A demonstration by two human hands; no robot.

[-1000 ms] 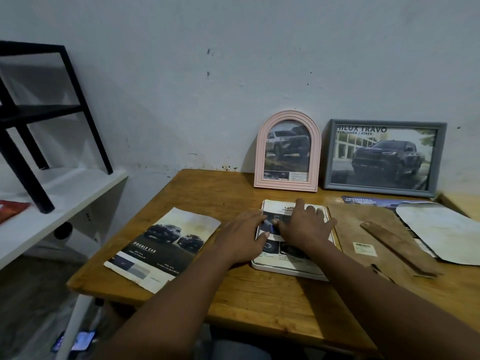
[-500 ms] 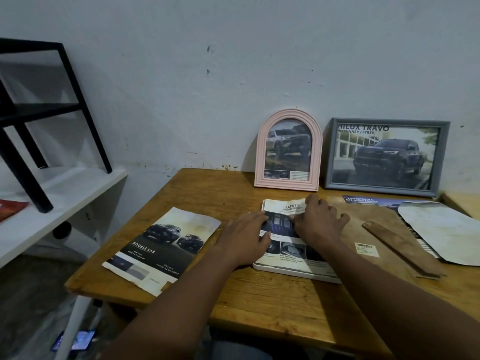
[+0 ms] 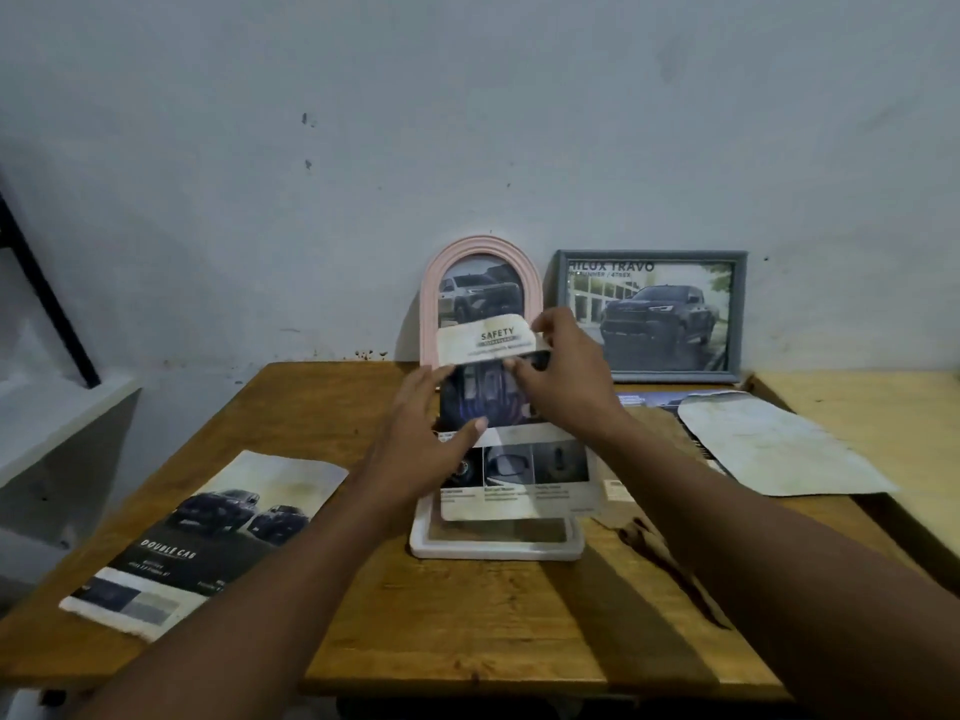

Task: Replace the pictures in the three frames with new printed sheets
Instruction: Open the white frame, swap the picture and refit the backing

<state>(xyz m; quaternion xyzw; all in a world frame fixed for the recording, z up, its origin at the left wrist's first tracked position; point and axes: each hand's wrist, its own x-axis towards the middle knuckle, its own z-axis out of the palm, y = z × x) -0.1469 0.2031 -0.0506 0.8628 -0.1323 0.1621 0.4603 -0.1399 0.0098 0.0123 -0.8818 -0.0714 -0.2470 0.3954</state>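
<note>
A white frame (image 3: 496, 548) lies flat on the wooden table (image 3: 467, 631). Above it my right hand (image 3: 563, 371) pinches the top edge of the "SAFETY" printed sheet (image 3: 511, 475) and holds it lifted and tilted. My left hand (image 3: 423, 444) grips the sheet's left edge, thumb on its face. A pink arched frame (image 3: 480, 254) with a truck picture leans on the wall behind. A grey rectangular frame (image 3: 652, 314) with a dark truck picture stands to its right. A "DOUBLE CAB" printed sheet (image 3: 208, 537) lies at the table's left.
A brown backing board (image 3: 654, 517) lies right of the white frame. A pale creased sheet (image 3: 774, 449) rests over a blue-edged print at the right. A second lighter table (image 3: 872, 418) adjoins on the right. A white shelf with a black stand (image 3: 47, 407) sits left.
Both hands lifted the "SAFETY" sheet up off the white frame, where it lay flat before. The frame's bottom opening now shows. My view moved closer and lower.
</note>
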